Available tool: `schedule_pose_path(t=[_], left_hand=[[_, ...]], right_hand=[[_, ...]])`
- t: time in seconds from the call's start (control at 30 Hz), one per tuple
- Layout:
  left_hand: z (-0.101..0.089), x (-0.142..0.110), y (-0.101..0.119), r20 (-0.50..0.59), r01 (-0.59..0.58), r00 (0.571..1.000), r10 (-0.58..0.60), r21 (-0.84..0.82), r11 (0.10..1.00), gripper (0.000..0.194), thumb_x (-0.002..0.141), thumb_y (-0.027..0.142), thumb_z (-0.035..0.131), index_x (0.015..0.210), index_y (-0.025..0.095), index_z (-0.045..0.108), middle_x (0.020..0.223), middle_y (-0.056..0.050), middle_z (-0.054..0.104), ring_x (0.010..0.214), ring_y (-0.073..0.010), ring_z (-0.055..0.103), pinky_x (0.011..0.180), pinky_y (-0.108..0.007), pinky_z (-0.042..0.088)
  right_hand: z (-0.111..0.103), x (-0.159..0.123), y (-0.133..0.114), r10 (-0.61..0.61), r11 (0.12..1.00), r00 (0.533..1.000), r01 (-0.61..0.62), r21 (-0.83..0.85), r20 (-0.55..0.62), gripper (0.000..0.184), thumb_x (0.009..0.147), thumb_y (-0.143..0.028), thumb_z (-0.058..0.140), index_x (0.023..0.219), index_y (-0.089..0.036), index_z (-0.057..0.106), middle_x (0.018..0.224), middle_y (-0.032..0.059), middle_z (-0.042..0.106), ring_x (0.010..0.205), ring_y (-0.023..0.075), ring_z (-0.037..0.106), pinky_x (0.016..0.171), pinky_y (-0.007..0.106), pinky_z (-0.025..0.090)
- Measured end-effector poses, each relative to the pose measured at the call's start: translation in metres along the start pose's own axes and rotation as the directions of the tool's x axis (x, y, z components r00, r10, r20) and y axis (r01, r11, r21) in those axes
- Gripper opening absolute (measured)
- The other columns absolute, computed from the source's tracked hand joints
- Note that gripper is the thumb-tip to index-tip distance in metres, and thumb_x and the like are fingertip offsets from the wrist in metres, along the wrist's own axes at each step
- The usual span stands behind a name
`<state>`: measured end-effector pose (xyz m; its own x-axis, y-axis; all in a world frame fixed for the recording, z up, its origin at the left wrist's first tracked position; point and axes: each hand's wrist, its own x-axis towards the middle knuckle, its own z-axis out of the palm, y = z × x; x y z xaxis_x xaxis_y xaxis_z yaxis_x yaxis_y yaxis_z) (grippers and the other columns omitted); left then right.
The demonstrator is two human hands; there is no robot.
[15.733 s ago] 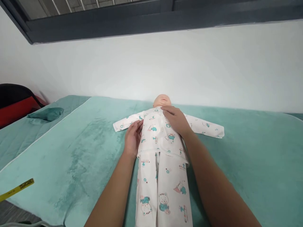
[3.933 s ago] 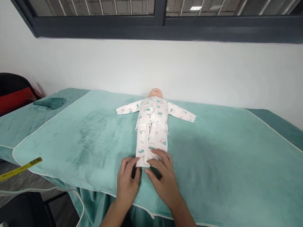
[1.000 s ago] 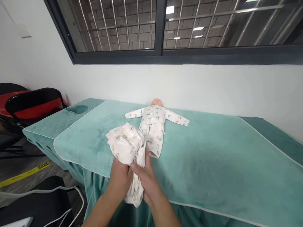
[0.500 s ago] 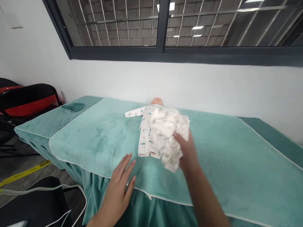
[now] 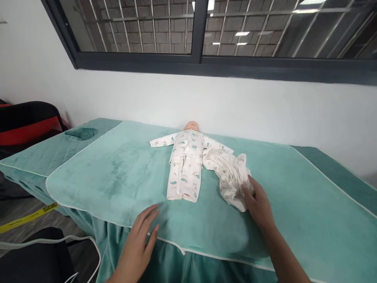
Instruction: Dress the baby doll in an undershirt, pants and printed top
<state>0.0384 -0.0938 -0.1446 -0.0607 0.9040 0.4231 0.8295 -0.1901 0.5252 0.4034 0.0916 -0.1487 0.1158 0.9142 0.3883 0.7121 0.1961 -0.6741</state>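
Note:
A baby doll [image 5: 186, 162] in white printed pyjamas lies on its back on a teal blanket [image 5: 112, 173], head toward the wall. To its right a crumpled white printed garment [image 5: 228, 173] lies on the blanket, overlapping the doll's right sleeve. My right hand [image 5: 259, 204] rests on the blanket with its fingertips touching the garment's near edge, fingers stretched out. My left hand [image 5: 138, 243] lies flat and open at the blanket's front edge, below the doll's feet, holding nothing.
The blanket covers a teal padded table [image 5: 332, 161] against a white wall under a barred window [image 5: 200, 27]. A black and red chair [image 5: 26, 122] stands at the left. A white cable [image 5: 85, 243] and yellow floor tape [image 5: 26, 218] lie on the floor at lower left.
My right hand carried the crumpled garment from in front of the doll down onto the blanket at the doll's right and loosened its hold. My left hand stayed open at the front edge.

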Motion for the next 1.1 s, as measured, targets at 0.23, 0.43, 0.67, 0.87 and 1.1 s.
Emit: schedule_pose_path(t=[0.23, 0.43, 0.67, 0.87, 1.1], left_hand=[[0.011, -0.019, -0.011, 0.056, 0.031, 0.998, -0.03, -0.01, 0.999, 0.038, 0.095, 0.027, 0.046, 0.131, 0.031, 0.056, 0.133, -0.004, 0.06, 0.121, -0.0207, 0.06, 0.1, -0.037, 0.055], [0.014, -0.02, -0.011, 0.043, -0.004, 0.999, 0.005, -0.022, 1.0, 0.037, 0.094, 0.025, 0.048, 0.128, 0.031, 0.058, 0.13, -0.004, 0.062, 0.118, -0.0213, 0.062, 0.099, -0.039, 0.055], [0.015, 0.015, -0.011, -0.023, -0.074, 0.997, 0.073, -0.048, 0.996, 0.034, 0.093, 0.023, 0.049, 0.125, 0.031, 0.06, 0.128, -0.005, 0.063, 0.117, -0.0211, 0.061, 0.097, -0.037, 0.056], [0.029, 0.08, -0.002, -0.093, -0.014, 0.996, -0.003, -0.179, 0.984, 0.027, 0.095, 0.026, 0.046, 0.115, 0.024, 0.064, 0.123, -0.008, 0.063, 0.116, -0.02, 0.059, 0.101, -0.039, 0.052], [0.045, 0.145, -0.004, -0.17, 0.116, 0.968, -0.187, -0.356, 0.927, 0.026, 0.095, 0.032, 0.045, 0.111, 0.021, 0.063, 0.127, -0.009, 0.059, 0.121, -0.0212, 0.055, 0.105, -0.042, 0.046]], right_hand=[[-0.006, -0.022, 0.004, 0.019, 1.0, 0.989, -0.016, 0.021, -0.148, 0.052, 0.089, -0.055, 0.049, 0.124, -0.017, 0.06, 0.13, 0.0129, 0.057, 0.122, 0.0265, 0.052, 0.106, 0.045, 0.039], [-0.01, -0.031, -0.003, 0.073, 0.997, 0.924, -0.056, 0.058, -0.375, 0.037, 0.089, -0.047, 0.051, 0.107, -0.017, 0.063, 0.124, 0.0148, 0.057, 0.112, 0.0265, 0.056, 0.082, 0.039, 0.051], [-0.001, -0.041, -0.029, -0.128, 0.991, 0.926, 0.134, -0.007, -0.355, 0.027, 0.089, -0.039, 0.053, 0.102, -0.017, 0.062, 0.114, 0.0152, 0.058, 0.11, 0.0278, 0.055, 0.092, 0.048, 0.048], [0.068, -0.015, -0.099, -0.019, 0.867, 0.996, -0.029, 0.498, 0.091, 0.044, 0.087, -0.04, 0.058, 0.129, -0.025, 0.054, 0.137, 0.0081, 0.051, 0.127, 0.0234, 0.049, 0.109, 0.046, 0.04], [0.131, 0.06, -0.116, 0.25, 0.692, 0.939, -0.345, 0.634, 0.238, 0.064, 0.08, -0.046, 0.061, 0.139, -0.026, 0.048, 0.151, 0.0037, 0.039, 0.141, 0.0233, 0.035, 0.119, 0.046, 0.028]])
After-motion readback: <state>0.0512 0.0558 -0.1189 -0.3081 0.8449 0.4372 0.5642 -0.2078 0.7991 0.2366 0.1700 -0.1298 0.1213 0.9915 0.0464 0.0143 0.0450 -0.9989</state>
